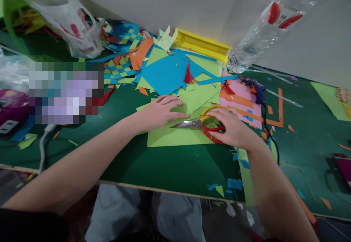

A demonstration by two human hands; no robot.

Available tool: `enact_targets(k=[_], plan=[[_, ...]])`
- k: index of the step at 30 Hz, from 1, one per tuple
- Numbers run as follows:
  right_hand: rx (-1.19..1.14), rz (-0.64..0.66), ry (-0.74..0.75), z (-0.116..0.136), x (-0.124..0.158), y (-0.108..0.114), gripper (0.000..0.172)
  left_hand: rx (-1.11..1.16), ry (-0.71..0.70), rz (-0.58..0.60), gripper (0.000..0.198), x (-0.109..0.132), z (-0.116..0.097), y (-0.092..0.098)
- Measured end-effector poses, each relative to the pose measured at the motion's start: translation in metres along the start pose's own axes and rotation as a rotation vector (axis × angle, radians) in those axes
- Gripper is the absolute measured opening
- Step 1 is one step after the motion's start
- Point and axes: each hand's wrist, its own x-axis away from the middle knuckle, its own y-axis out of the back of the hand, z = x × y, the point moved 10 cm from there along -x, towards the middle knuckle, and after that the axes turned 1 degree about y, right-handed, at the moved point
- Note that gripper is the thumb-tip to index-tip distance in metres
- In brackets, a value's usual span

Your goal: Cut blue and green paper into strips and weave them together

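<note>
Two hands were mid-frame: the left hand [166, 112] spread over green sheets [200, 97], its grip open; the right hand [230, 126] had its grip closed round scissors [189, 124]. Upper left of centre, checkered pieces [117, 71] looked woven already, while the lowest sheet [175, 138] appeared uncut.

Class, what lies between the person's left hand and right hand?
The head view shows the blades of the scissors there, over light green paper.

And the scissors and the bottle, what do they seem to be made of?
Scissors: blades look like polished metal, silvery and gleaming; red and yellow handles are probably smooth plastic, from their even colour. Bottle: likely glossy plastic; clear, with glints.
</note>
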Motion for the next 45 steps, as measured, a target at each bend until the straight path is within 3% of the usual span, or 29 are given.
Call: enact_targets(k=[9, 17, 20, 32, 38, 45], plan=[[0.033, -0.019, -0.004, -0.002, 0.002, 0.006, 0.04, -0.015, 0.02, -0.03, 0.062, -0.004, 0.0, 0.0], [0.021, -0.029, -0.012, -0.007, 0.003, 0.007, 0.04, 0.012, 0.022, -0.166, 0.027, -0.008, -0.004, 0.013], [0.013, -0.027, -0.015, -0.009, 0.003, 0.006, 0.041, 0.056, -0.023, -0.145, 0.024, -0.005, -0.007, 0.016], [-0.034, -0.037, -0.055, -0.025, 0.007, 0.011, 0.039, 0.029, -0.043, -0.047, 0.063, 0.0, -0.004, 0.0], [-0.035, -0.043, -0.064, -0.024, 0.005, 0.009, 0.04, 0.026, -0.026, -0.027, 0.065, -0.002, -0.002, -0.005], [0.016, -0.041, -0.057, -0.018, 0.002, 0.007, 0.041, 0.03, -0.003, -0.015, 0.06, -0.001, -0.005, 0.004]])
